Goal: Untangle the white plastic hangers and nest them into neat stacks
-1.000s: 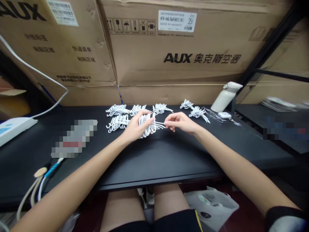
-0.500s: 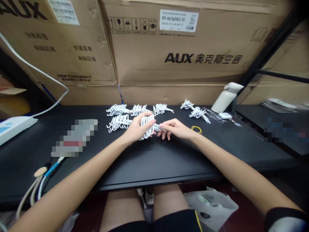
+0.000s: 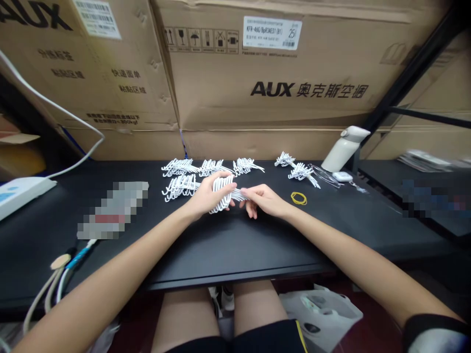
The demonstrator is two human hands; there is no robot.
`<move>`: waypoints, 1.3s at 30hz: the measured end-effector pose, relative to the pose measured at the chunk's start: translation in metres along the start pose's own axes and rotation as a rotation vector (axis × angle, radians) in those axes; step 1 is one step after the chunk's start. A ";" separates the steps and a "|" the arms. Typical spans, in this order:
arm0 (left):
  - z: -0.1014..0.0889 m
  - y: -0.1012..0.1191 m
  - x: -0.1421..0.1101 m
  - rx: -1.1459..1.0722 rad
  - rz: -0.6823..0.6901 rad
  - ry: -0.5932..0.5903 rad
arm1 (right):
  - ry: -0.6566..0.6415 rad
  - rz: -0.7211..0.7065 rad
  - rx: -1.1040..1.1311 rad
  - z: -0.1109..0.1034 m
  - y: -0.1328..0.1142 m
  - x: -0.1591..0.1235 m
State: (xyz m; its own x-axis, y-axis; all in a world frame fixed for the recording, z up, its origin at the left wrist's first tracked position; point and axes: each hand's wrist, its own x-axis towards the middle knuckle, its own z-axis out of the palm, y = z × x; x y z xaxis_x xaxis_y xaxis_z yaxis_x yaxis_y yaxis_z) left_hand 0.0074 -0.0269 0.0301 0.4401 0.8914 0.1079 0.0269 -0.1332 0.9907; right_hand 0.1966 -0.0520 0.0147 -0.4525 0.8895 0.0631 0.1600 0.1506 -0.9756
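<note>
A bundle of white hooks (image 3: 222,194) is held above the black table in front of me. My left hand (image 3: 206,195) is closed around the curved ends, thumb across the front. My right hand (image 3: 265,200) pinches the straight ends of the same bundle at its right side. Behind and left of my left hand lies another hook bundle (image 3: 180,187). More bundles of white hooks (image 3: 178,166) lie in a row along the back. Two smaller hook bundles (image 3: 302,171) rest farther right. Yellow rubber bands (image 3: 299,198) lie right of my right hand.
Large cardboard boxes (image 3: 275,68) stand behind the table (image 3: 235,250). A white bottle (image 3: 346,149), a white earbud case (image 3: 342,177) and clear, thin-rimmed glasses (image 3: 327,176) sit at the back right. At left are a blurred-out flat object (image 3: 114,210), cables (image 3: 55,279) and a white power strip (image 3: 25,193).
Both hands keep hold of the hook bundle, which has shifted slightly left and tilted a little. My right hand's fingers have moved slightly down along the straight ends.
</note>
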 end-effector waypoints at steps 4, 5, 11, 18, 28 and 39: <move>-0.006 0.009 0.006 -0.148 -0.005 0.231 | 0.284 -0.085 0.007 -0.008 0.008 0.005; -0.008 0.011 0.007 -0.198 0.006 0.317 | 0.324 -0.109 -0.049 -0.010 0.010 0.006; -0.018 0.014 0.015 -0.363 0.029 0.599 | 0.029 -0.322 -0.804 -0.008 0.018 0.003; -0.013 0.010 0.014 -0.341 0.030 0.581 | -0.082 -0.206 -1.195 -0.007 0.015 0.002; -0.011 0.008 0.012 -0.269 0.041 0.481 | 0.236 -0.192 -1.059 -0.037 0.015 0.000; -0.002 -0.001 0.001 0.046 0.027 0.020 | 0.365 -0.296 -0.805 -0.045 0.018 0.005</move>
State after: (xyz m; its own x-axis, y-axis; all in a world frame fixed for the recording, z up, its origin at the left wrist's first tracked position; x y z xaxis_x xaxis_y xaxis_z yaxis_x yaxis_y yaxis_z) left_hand 0.0061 -0.0252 0.0291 0.4236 0.8956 0.1362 0.0569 -0.1764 0.9827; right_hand 0.2371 -0.0250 0.0067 -0.2896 0.8273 0.4813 0.7042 0.5248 -0.4783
